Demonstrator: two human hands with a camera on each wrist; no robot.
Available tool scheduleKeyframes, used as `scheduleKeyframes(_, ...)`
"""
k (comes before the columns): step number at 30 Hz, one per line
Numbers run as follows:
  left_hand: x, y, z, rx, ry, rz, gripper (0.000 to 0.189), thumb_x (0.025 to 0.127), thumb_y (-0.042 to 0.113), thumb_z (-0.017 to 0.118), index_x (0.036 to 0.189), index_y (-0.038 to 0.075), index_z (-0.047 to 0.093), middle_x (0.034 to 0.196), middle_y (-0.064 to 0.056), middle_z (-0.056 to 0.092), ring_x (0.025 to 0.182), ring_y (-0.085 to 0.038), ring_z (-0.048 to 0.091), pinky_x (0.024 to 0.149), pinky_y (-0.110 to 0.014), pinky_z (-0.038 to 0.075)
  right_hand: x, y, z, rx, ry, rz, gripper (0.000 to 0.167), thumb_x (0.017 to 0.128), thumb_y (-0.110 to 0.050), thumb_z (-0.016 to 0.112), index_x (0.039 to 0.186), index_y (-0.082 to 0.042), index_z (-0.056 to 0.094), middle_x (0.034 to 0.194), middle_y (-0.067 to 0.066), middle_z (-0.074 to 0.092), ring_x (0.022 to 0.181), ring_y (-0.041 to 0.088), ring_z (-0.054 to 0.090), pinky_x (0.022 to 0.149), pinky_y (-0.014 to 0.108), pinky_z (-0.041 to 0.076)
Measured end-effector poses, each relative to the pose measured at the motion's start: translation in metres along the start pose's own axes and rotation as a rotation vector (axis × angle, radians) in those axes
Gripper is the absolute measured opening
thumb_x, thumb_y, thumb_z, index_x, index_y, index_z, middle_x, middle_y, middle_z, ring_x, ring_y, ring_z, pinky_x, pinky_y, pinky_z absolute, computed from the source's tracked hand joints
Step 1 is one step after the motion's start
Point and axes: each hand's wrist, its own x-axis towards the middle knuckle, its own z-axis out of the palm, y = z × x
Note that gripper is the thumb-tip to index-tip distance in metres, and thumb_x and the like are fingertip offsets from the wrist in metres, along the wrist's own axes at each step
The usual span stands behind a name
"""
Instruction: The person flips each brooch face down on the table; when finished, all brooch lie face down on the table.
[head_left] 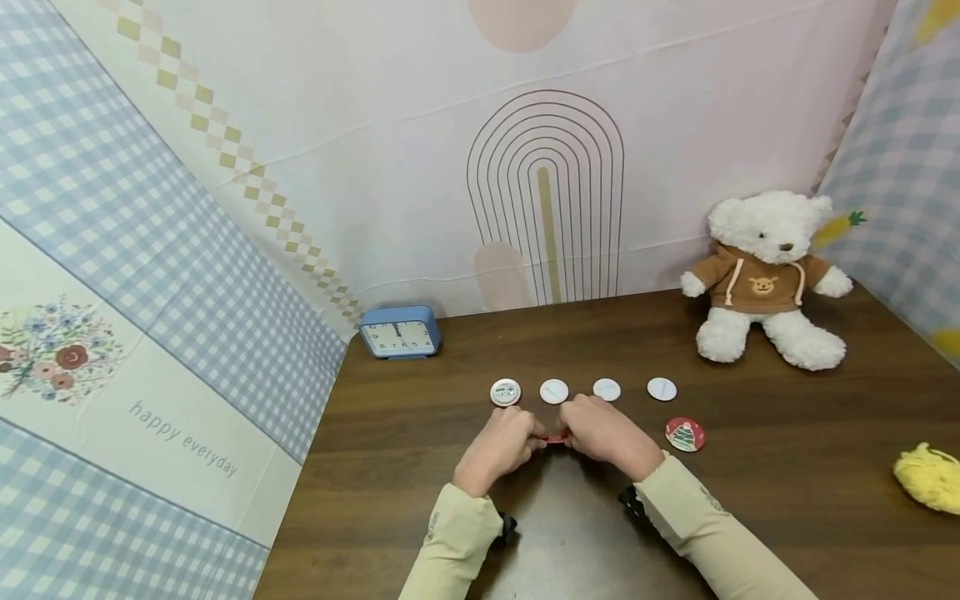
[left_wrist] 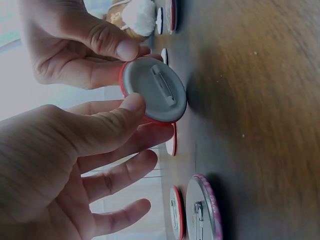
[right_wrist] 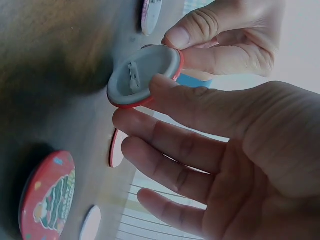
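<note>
Both hands pinch one round pin badge (head_left: 556, 439) between thumb and fingers, just over the table. Its grey back with a safety pin faces the wrists in the left wrist view, and a red edge shows round it. My left hand (head_left: 501, 442) holds the badge's left edge, its other fingers loosely spread. On the opposite edge is my right hand (head_left: 603, 427), thumb on the grey back. The front of this badge is hidden. Right of the hands lies a red badge (head_left: 685, 434) with a Christmas tree, picture up.
Beyond the hands, a row holds a pin-back badge (head_left: 506, 392) and white round discs (head_left: 554, 392). A blue clock (head_left: 399, 332) stands back left, a white teddy bear (head_left: 768, 279) sits back right, and yellow yarn (head_left: 930, 477) lies at the right edge.
</note>
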Motion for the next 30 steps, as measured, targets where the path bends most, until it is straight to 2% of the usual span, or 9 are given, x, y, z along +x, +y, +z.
scheduleKeyframes(3,0.001,0.001,0.0,-0.016,0.0,-0.021,0.014,0.09,0.012,0.076,0.077,0.018,0.077,0.066,0.013,0.06,0.058,-0.002,0.049,0.058,-0.02,0.041,0.001,0.0,-0.001,-0.011,0.005,0.011,0.024,0.08,0.009,0.069,0.065,-0.01,0.068,0.058,-0.009,0.055,0.053,0.008,0.046,0.052,0.028,0.041)
scheduleKeyframes(7,0.002,0.001,-0.001,-0.04,-0.008,-0.066,0.015,0.092,0.012,0.073,0.078,0.016,0.076,0.064,0.011,0.057,0.058,-0.003,0.049,0.057,-0.022,0.042,0.001,0.001,-0.001,-0.03,0.017,0.03,0.027,0.081,0.009,0.065,0.065,-0.012,0.065,0.057,-0.008,0.051,0.053,0.01,0.044,0.051,0.03,0.039)
scheduleKeyframes(13,0.004,0.002,-0.001,-0.053,-0.008,-0.081,0.02,0.093,0.01,0.071,0.073,0.014,0.072,0.062,0.01,0.054,0.057,-0.006,0.05,0.058,-0.024,0.043,0.002,0.004,0.002,-0.049,0.045,0.041,0.029,0.083,0.006,0.066,0.062,-0.013,0.061,0.056,-0.009,0.046,0.052,0.011,0.041,0.05,0.031,0.037)
scheduleKeyframes(19,0.007,0.003,0.002,-0.085,-0.025,-0.103,0.026,0.091,0.008,0.072,0.067,0.015,0.063,0.059,0.01,0.049,0.055,-0.005,0.046,0.055,-0.022,0.039,0.003,0.006,0.007,-0.046,0.049,0.072,0.031,0.084,0.006,0.066,0.062,-0.015,0.059,0.056,-0.007,0.047,0.052,0.012,0.044,0.05,0.033,0.039)
scheduleKeyframes(24,0.009,0.002,0.006,-0.058,-0.037,-0.115,0.028,0.086,0.009,0.077,0.066,0.017,0.059,0.065,0.008,0.05,0.06,-0.006,0.048,0.057,-0.022,0.039,0.004,0.009,0.01,-0.042,0.025,0.1,0.032,0.085,0.007,0.065,0.063,-0.015,0.057,0.058,-0.005,0.049,0.055,0.013,0.047,0.052,0.036,0.042)
scheduleKeyframes(30,0.01,0.002,0.008,-0.013,-0.046,-0.132,0.027,0.086,0.014,0.078,0.069,0.018,0.058,0.071,0.005,0.052,0.067,-0.011,0.054,0.06,-0.026,0.042,0.003,0.01,0.01,-0.031,0.046,0.092,0.033,0.082,0.009,0.065,0.061,-0.015,0.055,0.059,-0.005,0.05,0.055,0.013,0.048,0.052,0.037,0.042)
